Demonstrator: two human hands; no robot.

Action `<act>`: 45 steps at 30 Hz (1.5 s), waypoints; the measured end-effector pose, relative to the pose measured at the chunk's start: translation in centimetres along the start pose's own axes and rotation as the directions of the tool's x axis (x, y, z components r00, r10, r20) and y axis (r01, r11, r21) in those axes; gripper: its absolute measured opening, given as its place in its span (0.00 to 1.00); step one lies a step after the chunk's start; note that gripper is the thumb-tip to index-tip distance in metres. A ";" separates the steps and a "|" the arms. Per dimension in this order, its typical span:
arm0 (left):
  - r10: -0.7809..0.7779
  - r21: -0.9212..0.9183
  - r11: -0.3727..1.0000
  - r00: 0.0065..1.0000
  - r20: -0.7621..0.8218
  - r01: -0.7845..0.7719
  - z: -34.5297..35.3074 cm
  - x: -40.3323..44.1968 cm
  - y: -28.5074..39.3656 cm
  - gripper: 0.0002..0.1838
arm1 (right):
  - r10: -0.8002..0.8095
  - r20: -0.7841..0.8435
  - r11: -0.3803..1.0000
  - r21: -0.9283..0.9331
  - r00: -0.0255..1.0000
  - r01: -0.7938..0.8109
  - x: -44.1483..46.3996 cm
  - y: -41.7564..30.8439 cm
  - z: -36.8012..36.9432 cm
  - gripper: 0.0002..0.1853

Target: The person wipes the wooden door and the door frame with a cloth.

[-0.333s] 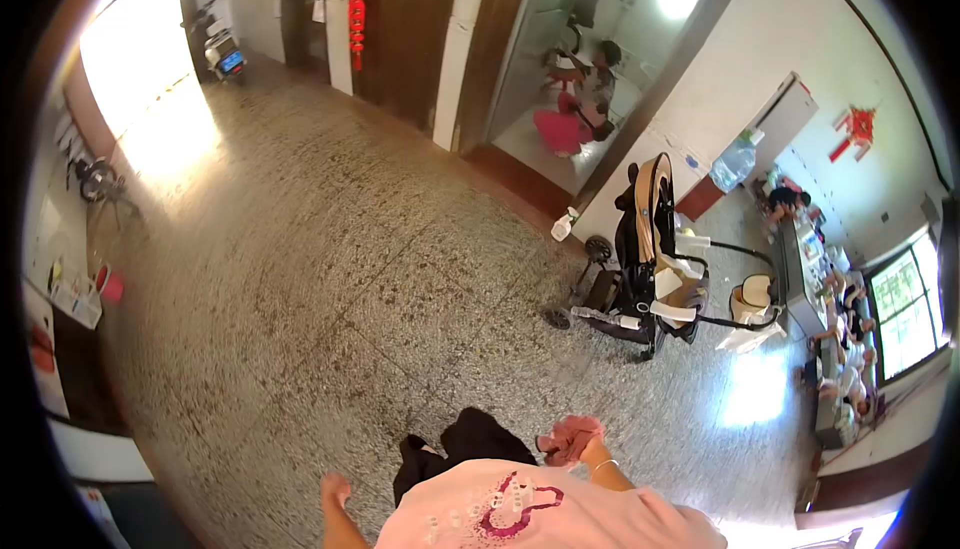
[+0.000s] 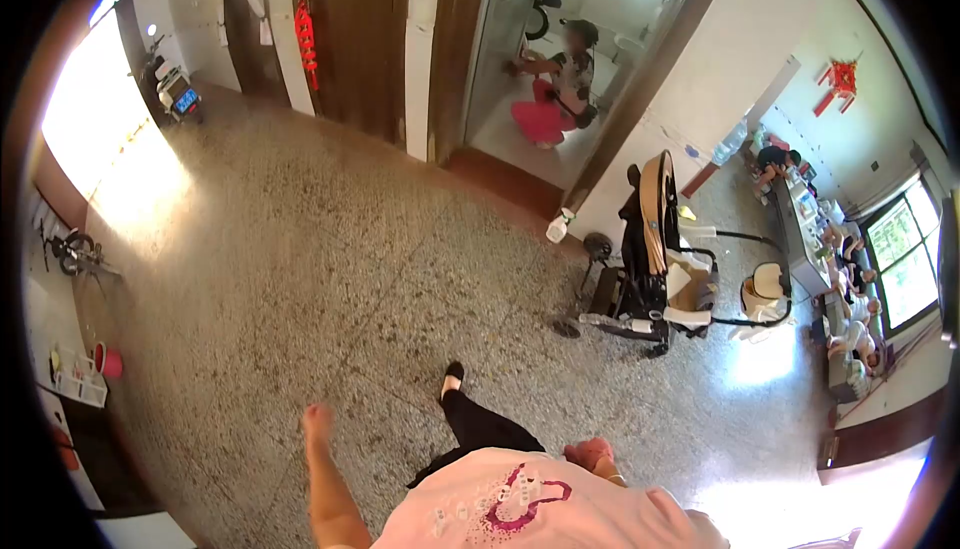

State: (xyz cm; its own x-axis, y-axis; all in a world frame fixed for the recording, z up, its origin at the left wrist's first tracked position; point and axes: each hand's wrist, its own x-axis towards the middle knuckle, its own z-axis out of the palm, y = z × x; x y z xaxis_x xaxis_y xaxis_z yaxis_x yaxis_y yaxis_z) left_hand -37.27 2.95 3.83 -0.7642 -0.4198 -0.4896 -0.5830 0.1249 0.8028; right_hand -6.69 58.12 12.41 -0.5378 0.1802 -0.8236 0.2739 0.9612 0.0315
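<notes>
My right hand (image 2: 607,467) is closed on a crumpled pink cloth (image 2: 588,451), held low beside my pink shirt (image 2: 500,499); the hand itself partly covers the cloth. My left hand (image 2: 318,419) swings out in front on the left, over the speckled floor (image 2: 300,279). Motion blurs its fingers, and I see nothing held in it. One of my legs, in black trousers (image 2: 485,427), is stretched forward with a dark shoe (image 2: 454,373) on the floor.
A stroller (image 2: 655,269) stands ahead to the right, near a white spray bottle (image 2: 560,226) by the wall. Beyond a doorway, a person (image 2: 572,69) crouches near something bright pink. Other people (image 2: 855,319) are along the right side. A pink bucket (image 2: 108,361) is at left.
My left hand has swung forward and up in the view. The right hand with the pink cloth has drawn back toward my body. One leg has stepped forward, and the view has shifted.
</notes>
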 end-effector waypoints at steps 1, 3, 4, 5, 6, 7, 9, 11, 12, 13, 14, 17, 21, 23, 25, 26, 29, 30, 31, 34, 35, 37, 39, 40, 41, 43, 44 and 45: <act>-0.046 -0.127 0.990 0.984 0.171 0.069 1.9 1.8 -0.1 0.05 | 0.020 -0.055 0.999 -0.027 0.998 -0.021 1.9 0.3 -1.0 0.24; -0.109 -0.182 0.967 0.937 0.332 0.177 6.5 4.2 1.2 0.07 | 0.012 -0.107 1.000 0.013 0.994 -0.011 5.0 0.6 -5.8 0.22; -0.174 -0.108 0.970 0.932 0.318 0.218 8.4 4.1 0.5 0.07 | 0.013 -0.149 0.995 0.097 0.989 0.001 6.6 1.0 -7.8 0.20; -0.191 0.019 0.977 0.837 0.513 0.211 9.7 6.2 -1.8 0.08 | 0.024 -0.199 0.977 0.211 0.980 0.019 8.1 1.5 -10.0 0.19; -0.228 0.147 0.974 0.699 0.677 0.175 10.5 7.8 -3.0 0.08 | 0.036 -0.253 0.940 0.338 0.967 0.054 9.7 1.7 -12.1 0.18; -0.348 0.178 0.931 0.622 0.702 0.320 10.8 7.6 -2.3 0.08 | 0.051 -0.307 0.885 0.455 0.950 0.099 11.4 1.8 -14.2 0.18; -0.453 0.217 0.865 0.520 0.724 0.452 11.3 7.4 -0.9 0.08 | 0.081 -0.411 0.751 0.624 0.908 0.215 14.4 1.9 -19.2 0.19; -0.559 0.264 0.829 0.706 0.434 0.494 11.6 6.5 -1.4 0.09 | 0.101 -0.496 0.648 0.691 0.862 0.321 16.8 1.6 -24.9 0.20; -0.572 0.272 0.817 0.774 0.272 0.508 12.7 7.2 -0.4 0.10 | 0.104 -0.527 0.635 0.688 0.843 0.351 17.7 1.3 -28.2 0.20; -0.566 0.271 0.822 0.774 0.284 0.501 13.5 8.1 0.6 0.10 | 0.104 -0.552 0.623 0.685 0.827 0.379 18.6 1.0 -31.1 0.20; -0.583 0.257 0.809 0.777 0.239 0.528 13.8 9.0 1.6 0.11 | 0.105 -0.573 0.619 0.677 0.813 0.398 19.7 0.9 -33.7 0.19; -0.597 0.313 0.787 0.783 0.172 0.531 17.0 12.5 6.4 0.11 | 0.112 -0.589 0.667 0.642 0.800 0.379 23.4 0.8 -39.3 0.19; -0.597 0.250 0.801 0.749 0.287 0.543 23.3 20.4 13.3 0.10 | 0.184 -0.495 0.843 0.524 0.850 0.123 29.6 1.1 -42.9 0.18; -0.580 0.191 0.813 0.732 0.357 0.550 27.2 25.6 16.6 0.10 | 0.208 -0.412 0.893 0.450 0.887 0.000 32.8 1.3 -43.3 0.17; -0.567 0.158 0.811 0.692 0.447 0.563 32.4 30.5 19.9 0.11 | 0.207 -0.336 0.911 0.408 0.919 -0.057 34.8 1.8 -44.8 0.17; -0.560 0.144 0.808 0.670 0.488 0.571 34.7 32.8 21.9 0.12 | 0.205 -0.302 0.917 0.393 0.931 -0.074 35.8 2.0 -45.6 0.17; -0.452 0.255 0.891 0.691 0.565 0.375 42.7 38.6 27.9 0.11 | 0.201 -0.219 0.922 0.373 0.955 -0.108 37.1 3.5 -47.8 0.16; -0.391 0.292 0.919 0.705 0.592 0.264 45.6 40.3 30.2 0.11 | 0.206 -0.192 0.921 0.370 0.960 -0.124 37.4 4.1 -48.7 0.16; -0.317 0.315 0.938 0.717 0.620 0.143 48.5 42.0 32.5 0.11 | 0.204 -0.165 0.921 0.366 0.965 -0.132 37.6 4.5 -49.3 0.16; -0.130 0.381 0.912 0.772 0.622 -0.153 55.7 42.6 41.4 0.10 | 0.208 -0.107 0.916 0.371 0.972 -0.155 38.6 5.6 -51.4 0.16; -0.072 0.439 0.866 0.809 0.583 -0.240 57.2 37.4 49.5 0.10 | 0.209 -0.095 0.914 0.373 0.973 -0.160 39.3 6.0 -52.1 0.16; -0.061 0.401 0.889 0.810 0.583 -0.221 61.2 36.6 53.6 0.09 | 0.211 -0.076 0.910 0.379 0.974 -0.168 41.0 6.8 -54.0 0.16; -0.040 0.352 0.913 0.814 0.579 -0.206 64.2 38.4 55.0 0.09 | 0.208 -0.073 0.910 0.379 0.975 -0.166 43.7 7.9 -56.4 0.16; -0.059 0.293 0.944 0.793 0.606 -0.154 66.0 39.4 54.1 0.09 | 0.209 -0.077 0.913 0.372 0.975 -0.166 45.3 9.0 -57.7 0.16; -0.070 0.234 0.967 0.772 0.631 -0.104 67.5 41.1 52.4 0.10 | 0.206 -0.093 0.914 0.374 0.974 -0.158 47.0 10.0 -59.2 0.16; -0.195 0.477 0.855 0.727 0.658 -0.202 69.4 45.7 47.4 0.11 | 0.205 -0.131 0.917 0.372 0.970 -0.143 50.5 12.4 -63.1 0.16; -0.288 0.504 0.858 0.722 0.629 -0.097 70.0 46.5 45.8 0.11 | 0.204 -0.161 0.921 0.367 0.966 -0.133 52.4 13.7 -65.4 0.16; -0.377 0.529 0.848 0.710 0.595 0.007 70.7 47.0 44.8 0.12 | 0.204 -0.190 0.922 0.367 0.960 -0.123 54.2 14.9 -67.8 0.16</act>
State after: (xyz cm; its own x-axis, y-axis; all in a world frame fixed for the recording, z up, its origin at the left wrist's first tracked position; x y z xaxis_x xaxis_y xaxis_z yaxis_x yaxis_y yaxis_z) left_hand -118.79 52.36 -7.22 -0.4865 0.1899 -0.8528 -0.6460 0.5789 0.4975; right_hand -85.83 96.40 6.69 -0.6120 0.4090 -0.6768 0.6116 0.7874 -0.0773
